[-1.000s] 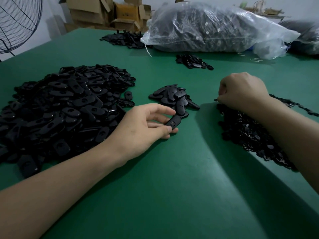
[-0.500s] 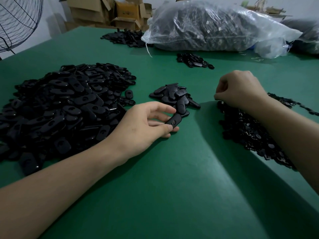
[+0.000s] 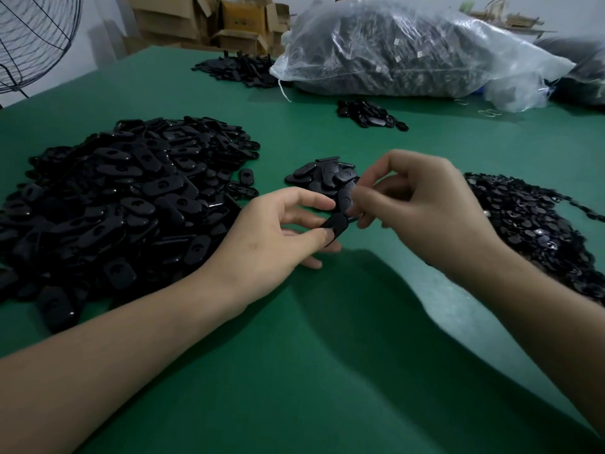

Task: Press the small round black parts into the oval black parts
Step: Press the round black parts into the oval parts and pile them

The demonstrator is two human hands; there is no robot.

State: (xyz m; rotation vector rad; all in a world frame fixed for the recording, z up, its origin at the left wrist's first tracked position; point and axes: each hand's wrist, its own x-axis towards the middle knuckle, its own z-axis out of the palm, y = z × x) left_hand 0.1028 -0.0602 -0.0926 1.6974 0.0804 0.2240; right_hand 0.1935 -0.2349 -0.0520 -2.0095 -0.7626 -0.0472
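I see the left hand pinching one oval part between thumb and fingers, just above the green table and in front of a small heap of ovals. The part's long axis runs from near-left to far-right, and its far end points at the right hand. That hand's curled fingertips are blurred at the far end, so I cannot tell whether they hold anything. The big oval pile lies to the left, the pile of round parts to the right.
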